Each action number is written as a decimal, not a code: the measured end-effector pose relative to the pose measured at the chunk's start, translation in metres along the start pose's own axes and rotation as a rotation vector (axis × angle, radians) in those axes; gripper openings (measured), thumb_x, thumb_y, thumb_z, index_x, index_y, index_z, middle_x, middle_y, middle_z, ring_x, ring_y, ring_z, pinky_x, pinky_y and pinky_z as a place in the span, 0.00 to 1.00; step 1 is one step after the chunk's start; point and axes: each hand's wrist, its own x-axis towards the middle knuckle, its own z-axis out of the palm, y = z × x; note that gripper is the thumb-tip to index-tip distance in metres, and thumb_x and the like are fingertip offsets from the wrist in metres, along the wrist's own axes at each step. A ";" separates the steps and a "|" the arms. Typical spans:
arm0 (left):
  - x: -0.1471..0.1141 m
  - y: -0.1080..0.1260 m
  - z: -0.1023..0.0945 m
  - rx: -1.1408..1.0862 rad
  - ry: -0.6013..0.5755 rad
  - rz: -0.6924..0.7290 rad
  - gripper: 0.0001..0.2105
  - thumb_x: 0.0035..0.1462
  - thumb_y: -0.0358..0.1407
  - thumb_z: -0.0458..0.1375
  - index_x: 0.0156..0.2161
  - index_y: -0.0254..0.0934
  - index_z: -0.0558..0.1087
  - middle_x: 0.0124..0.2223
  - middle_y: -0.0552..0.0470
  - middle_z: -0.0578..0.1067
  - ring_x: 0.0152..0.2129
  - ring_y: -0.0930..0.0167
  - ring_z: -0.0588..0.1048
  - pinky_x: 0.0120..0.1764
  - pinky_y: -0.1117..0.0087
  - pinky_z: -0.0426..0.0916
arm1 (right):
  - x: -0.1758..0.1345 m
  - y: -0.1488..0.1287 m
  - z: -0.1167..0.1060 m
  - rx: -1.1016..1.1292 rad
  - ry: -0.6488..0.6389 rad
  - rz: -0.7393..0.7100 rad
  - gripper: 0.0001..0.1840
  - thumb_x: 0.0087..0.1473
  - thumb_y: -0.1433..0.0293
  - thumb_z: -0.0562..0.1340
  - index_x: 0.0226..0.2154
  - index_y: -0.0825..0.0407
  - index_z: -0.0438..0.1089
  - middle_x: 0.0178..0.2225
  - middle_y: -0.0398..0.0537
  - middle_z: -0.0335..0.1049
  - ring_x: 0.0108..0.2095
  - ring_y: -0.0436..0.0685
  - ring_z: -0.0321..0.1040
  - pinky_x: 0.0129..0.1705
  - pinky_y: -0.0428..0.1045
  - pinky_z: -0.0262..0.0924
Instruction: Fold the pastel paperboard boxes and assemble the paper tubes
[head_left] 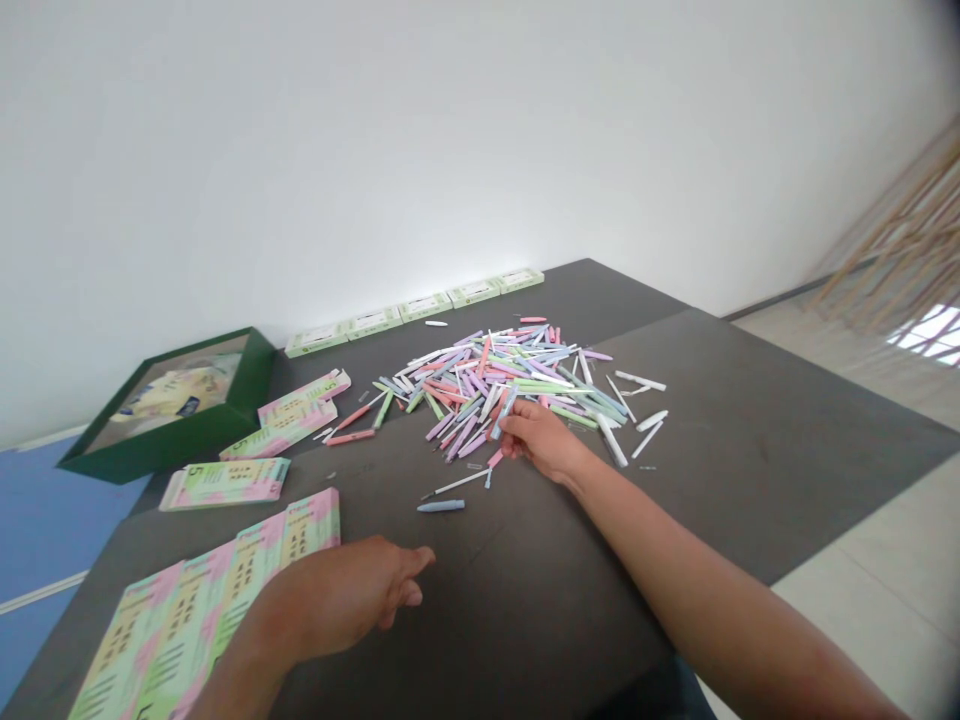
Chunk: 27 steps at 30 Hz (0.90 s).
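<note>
Right hand: we had our right hand (544, 437) at the near edge of the heap, its fingers pinching a light-blue plastic pen barrel (505, 413), which was held tilted.
Left hand: our left hand (352, 592) was low over the dark grey table (495, 585), index finger reaching forward and the others curled beneath; we saw nothing in it and could not tell whether finger and thumb met.
Pen heap: a loose heap of slim plastic pens and parts (465, 378) in pink, purple, green, blue and white spread just beyond the right hand.
Loose parts: between our hands lay a second light-blue barrel (441, 506) and a thin white refill with a dark tip (459, 484).
Slip risk: we judged that a pinch this narrow on a smooth barrel could let it twist or drop back among its lookalikes.
Roll risk: a brush from either hand could have sent the loose barrel or refill rolling, since nothing fenced them in.
Slide risk: we thought a careless drag of the knuckles could topple the heap's edge over the refill.
Box risk: our left forearm crossed the row of pink-and-green cardboard boxes (247, 560), so a backward sweep could have skewed it.
</note>
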 end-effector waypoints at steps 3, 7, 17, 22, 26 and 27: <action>0.000 -0.001 0.001 -0.004 0.002 -0.007 0.22 0.57 0.38 0.44 0.54 0.37 0.66 0.34 0.50 0.78 0.31 0.68 0.76 0.30 0.73 0.65 | 0.000 -0.005 -0.003 0.266 -0.061 0.127 0.10 0.47 0.73 0.58 0.36 0.56 0.65 0.22 0.43 0.70 0.15 0.45 0.60 0.16 0.40 0.53; 0.001 -0.002 0.004 -0.016 0.009 -0.021 0.22 0.58 0.39 0.44 0.55 0.37 0.66 0.35 0.49 0.78 0.31 0.68 0.76 0.31 0.72 0.65 | -0.002 -0.008 -0.007 0.549 -0.172 0.282 0.08 0.51 0.75 0.55 0.36 0.57 0.64 0.21 0.45 0.69 0.17 0.45 0.62 0.20 0.40 0.58; 0.003 -0.006 0.005 -0.019 0.024 -0.009 0.22 0.56 0.39 0.45 0.55 0.38 0.66 0.34 0.49 0.78 0.30 0.66 0.76 0.31 0.72 0.66 | -0.013 -0.016 0.010 0.735 -0.222 0.289 0.14 0.57 0.77 0.50 0.45 0.53 0.60 0.25 0.48 0.71 0.24 0.48 0.70 0.26 0.42 0.65; 0.002 -0.004 0.005 -0.019 0.019 -0.028 0.22 0.57 0.40 0.44 0.54 0.40 0.67 0.33 0.50 0.78 0.30 0.66 0.76 0.31 0.71 0.65 | -0.015 -0.018 0.013 0.655 -0.232 0.211 0.09 0.56 0.77 0.50 0.38 0.55 0.62 0.26 0.51 0.74 0.25 0.52 0.72 0.28 0.46 0.67; 0.003 -0.006 0.007 -0.001 0.029 -0.020 0.22 0.57 0.39 0.44 0.55 0.41 0.66 0.33 0.50 0.78 0.30 0.66 0.76 0.31 0.71 0.65 | -0.016 -0.018 0.013 0.640 -0.257 0.190 0.08 0.56 0.77 0.50 0.37 0.54 0.61 0.26 0.50 0.74 0.25 0.52 0.72 0.28 0.46 0.67; 0.003 -0.007 0.007 0.008 0.031 -0.014 0.22 0.57 0.39 0.45 0.55 0.41 0.66 0.33 0.50 0.78 0.30 0.66 0.76 0.31 0.71 0.65 | -0.017 -0.019 0.014 0.639 -0.263 0.188 0.08 0.56 0.76 0.50 0.36 0.54 0.61 0.26 0.50 0.74 0.25 0.52 0.72 0.28 0.46 0.67</action>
